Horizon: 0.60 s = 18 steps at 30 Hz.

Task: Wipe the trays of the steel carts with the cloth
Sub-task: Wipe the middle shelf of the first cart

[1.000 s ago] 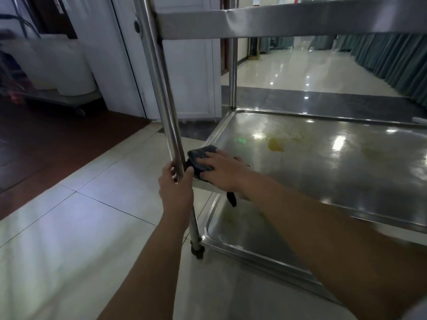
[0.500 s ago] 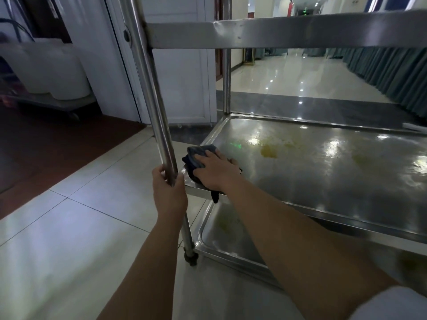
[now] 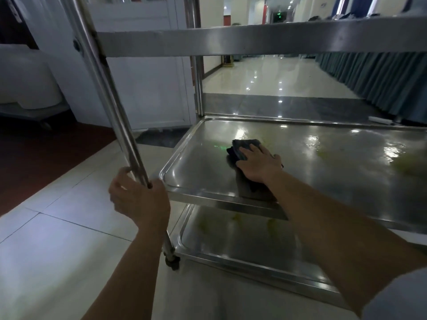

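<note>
Right hand (image 3: 258,163) flat, pressing cloth (image 3: 245,148) on tray (image 3: 196,167); left hand (image 3: 138,199) grips post (image 3: 111,100). Sweep overlapping strokes toward yellow stains (image 3: 406,165).

appears to be a service area of a hotel or banquet venue. seen: a three-tier steel cart (image 3: 254,40) on castors, its trays stained; a long polished tile corridor (image 3: 265,79) reflecting ceiling lights; pleated blue-grey skirting (image 3: 374,75) along the right side; a green lit sign (image 3: 279,16) at the far end; a white panelled door (image 3: 150,77); white tubs (image 3: 25,79) on a trolley at left.
</note>
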Each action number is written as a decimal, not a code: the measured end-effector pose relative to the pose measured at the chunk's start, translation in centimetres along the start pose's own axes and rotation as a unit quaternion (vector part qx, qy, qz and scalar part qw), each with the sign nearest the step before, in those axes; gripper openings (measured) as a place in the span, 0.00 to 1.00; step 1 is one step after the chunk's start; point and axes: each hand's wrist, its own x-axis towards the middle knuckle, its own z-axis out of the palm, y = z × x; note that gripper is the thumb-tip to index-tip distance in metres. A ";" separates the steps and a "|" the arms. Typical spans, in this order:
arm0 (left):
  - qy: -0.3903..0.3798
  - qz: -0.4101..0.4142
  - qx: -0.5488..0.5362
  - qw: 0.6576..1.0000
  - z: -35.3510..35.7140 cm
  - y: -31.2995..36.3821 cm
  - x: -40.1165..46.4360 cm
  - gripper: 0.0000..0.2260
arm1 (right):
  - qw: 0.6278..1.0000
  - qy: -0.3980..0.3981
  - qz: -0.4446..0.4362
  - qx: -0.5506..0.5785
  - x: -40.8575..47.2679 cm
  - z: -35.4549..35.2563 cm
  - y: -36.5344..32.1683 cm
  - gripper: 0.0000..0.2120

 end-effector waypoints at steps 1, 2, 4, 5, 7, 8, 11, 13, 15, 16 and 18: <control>-0.012 0.061 0.001 0.998 0.1 0.9 -1.2 0.25 | 1.000 0.003 0.009 0.001 -0.3 -0.2 1.3 0.29; -0.041 0.123 0.002 0.992 0.4 1.8 -2.5 0.24 | 1.000 0.007 0.016 0.002 -0.7 -0.5 2.5 0.29; -0.121 0.247 0.012 0.961 1.7 2.5 -5.2 0.23 | 1.000 0.010 0.028 0.003 -1.7 -1.0 4.9 0.29; -0.160 0.306 0.022 0.938 2.6 2.8 -6.6 0.22 | 0.999 0.009 0.037 0.004 -2.3 -1.4 6.2 0.29; -0.244 0.383 0.054 0.889 4.1 3.5 -9.6 0.23 | 0.998 0.009 0.057 0.004 -3.5 -2.1 8.8 0.29; -0.277 0.401 0.069 0.870 4.7 3.9 -11.1 0.24 | 0.998 0.010 0.069 0.003 -4.2 -2.5 10.2 0.29; -0.319 0.431 0.096 0.838 6.1 5.2 -14.6 0.25 | 0.994 0.016 0.105 0.000 -6.6 -3.6 14.7 0.29; -0.334 0.435 0.099 0.830 6.8 5.8 -16.2 0.26 | 0.991 0.023 0.135 0.004 -8.1 -4.4 18.1 0.29; -0.339 0.445 0.111 0.821 7.3 6.4 -17.3 0.27 | 0.985 0.026 0.171 0.010 -9.6 -5.1 21.8 0.30; -0.337 0.448 0.118 0.820 7.5 6.7 -17.8 0.28 | 0.982 0.027 0.188 0.011 -10.4 -5.5 23.6 0.30; -0.336 0.439 0.127 0.824 7.7 7.4 -18.6 0.29 | 0.975 0.034 0.220 0.010 -12.3 -6.2 27.0 0.30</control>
